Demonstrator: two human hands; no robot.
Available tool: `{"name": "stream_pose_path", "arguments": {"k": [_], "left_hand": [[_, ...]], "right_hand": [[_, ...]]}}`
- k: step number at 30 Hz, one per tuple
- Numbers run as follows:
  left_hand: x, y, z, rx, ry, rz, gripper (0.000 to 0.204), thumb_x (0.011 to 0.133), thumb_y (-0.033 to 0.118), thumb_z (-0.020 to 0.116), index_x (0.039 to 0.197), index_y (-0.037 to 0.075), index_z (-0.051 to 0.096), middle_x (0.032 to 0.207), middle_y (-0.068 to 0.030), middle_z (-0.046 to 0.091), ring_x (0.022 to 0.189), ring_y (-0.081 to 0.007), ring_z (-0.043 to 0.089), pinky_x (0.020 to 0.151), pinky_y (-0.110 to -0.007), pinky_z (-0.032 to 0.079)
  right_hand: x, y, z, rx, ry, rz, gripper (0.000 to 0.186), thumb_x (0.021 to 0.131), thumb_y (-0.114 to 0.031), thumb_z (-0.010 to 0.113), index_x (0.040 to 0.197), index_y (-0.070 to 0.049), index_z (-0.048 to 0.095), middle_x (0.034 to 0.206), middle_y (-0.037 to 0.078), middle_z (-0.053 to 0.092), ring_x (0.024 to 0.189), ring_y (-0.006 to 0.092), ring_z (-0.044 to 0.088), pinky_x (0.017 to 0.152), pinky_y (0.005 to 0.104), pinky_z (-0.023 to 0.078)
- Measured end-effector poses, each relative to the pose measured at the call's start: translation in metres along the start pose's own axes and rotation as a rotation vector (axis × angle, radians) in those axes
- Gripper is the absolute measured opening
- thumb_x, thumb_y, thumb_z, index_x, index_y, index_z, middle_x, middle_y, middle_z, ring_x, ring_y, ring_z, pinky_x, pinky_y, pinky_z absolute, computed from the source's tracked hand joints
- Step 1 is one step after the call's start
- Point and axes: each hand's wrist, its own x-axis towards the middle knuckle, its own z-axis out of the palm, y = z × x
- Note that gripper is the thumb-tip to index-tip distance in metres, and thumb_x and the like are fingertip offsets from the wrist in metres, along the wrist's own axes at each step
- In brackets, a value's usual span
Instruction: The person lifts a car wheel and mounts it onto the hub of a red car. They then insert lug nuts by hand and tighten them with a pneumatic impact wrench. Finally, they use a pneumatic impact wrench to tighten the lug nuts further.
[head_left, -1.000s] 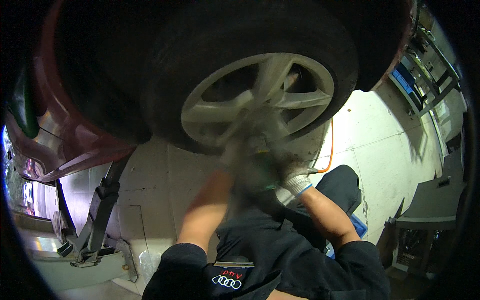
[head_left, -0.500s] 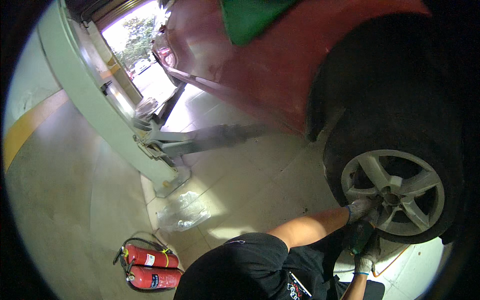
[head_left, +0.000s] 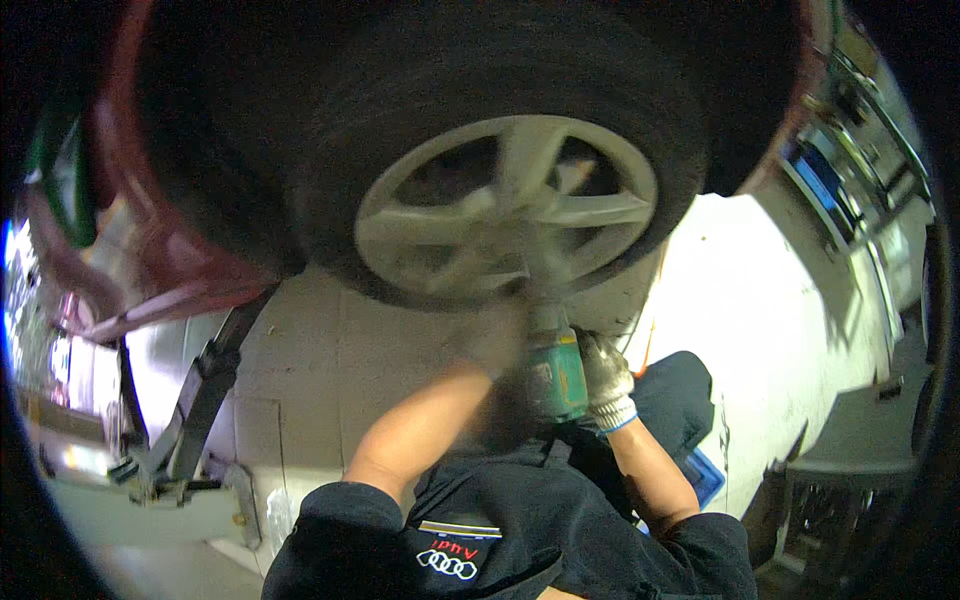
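A car wheel with a silver spoked rim [head_left: 395,228] and a black tyre [head_left: 335,150] hangs in front of me under the red car. Below the rim, a green impact wrench [head_left: 562,380] points its grey nose up toward the lower spokes. My right hand [head_left: 605,372], in a dirty white knitted glove, is closed round the wrench's right side. On the other side, my left hand [head_left: 498,335] is smeared by motion near the nose of the wrench. Its fingers cannot be made out, nor whether it touches the tool or the rim.
Red bodywork [head_left: 175,270] borders the wheel arch. A dark lift arm [head_left: 215,375] reaches under the car at left. An orange hose [head_left: 647,335] lies on the floor to the right. A blue tray [head_left: 706,480] sits by my right forearm, and a metal rack [head_left: 850,170] stands far right.
The view has swung right, bringing the wheel to the middle; the fire extinguishers have left the picture. My left hand has come down from the hub area, while the wrench remains in my right hand.
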Motion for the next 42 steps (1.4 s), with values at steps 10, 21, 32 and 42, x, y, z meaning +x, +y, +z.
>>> {"name": "stream_pose_path", "arguments": {"k": [10,21,32,42], "left_hand": [[0.066,-0.02,0.035,-1.187,-0.05,-0.521,0.041,0.099,0.037,0.052,0.122,0.003,0.058,0.112,-0.0158,0.063,0.097,-0.0289,0.063,0.081,-0.042,0.054],[0.072,-0.005,0.013,-1.197,-0.075,-0.657,0.038,0.099,0.036,0.053,0.126,0.01,0.056,0.117,-0.0116,0.062,0.098,-0.0295,0.062,0.08,-0.043,0.053],[0.085,-0.019,0.028,-1.26,0.004,-0.64,0.049,0.096,0.038,0.057,0.131,0.003,0.052,0.12,-0.0166,0.059,0.105,-0.0295,0.058,0.086,-0.041,0.05],[-0.006,0.03,-0.033,-1.445,-0.002,-0.473,0.041,0.099,0.029,0.055,0.128,0.0,0.055,0.115,-0.015,0.063,0.102,-0.0291,0.063,0.084,-0.043,0.056]], "right_hand": [[0.031,0.011,-0.031,0.513,-0.062,0.012,0.061,0.077,-0.022,0.074,0.131,-0.001,0.055,0.125,0.016,0.061,0.116,0.0285,0.059,0.098,0.0362,0.048],[0.052,0.02,-0.003,0.964,-0.256,-0.079,0.07,0.089,-0.045,0.059,0.145,-0.006,0.043,0.145,0.015,0.046,0.133,0.0303,0.043,0.112,0.0387,0.033],[0.057,0.024,-0.024,-0.257,-0.059,-0.184,0.074,0.081,-0.037,0.069,0.143,-0.005,0.046,0.136,0.019,0.055,0.118,0.0316,0.059,0.098,0.0388,0.048],[0.01,-0.043,-0.053,-0.044,0.122,-0.237,0.046,0.086,-0.008,0.062,0.131,-0.008,0.057,0.109,0.014,0.069,0.09,0.0287,0.069,0.073,0.0383,0.058]]}}
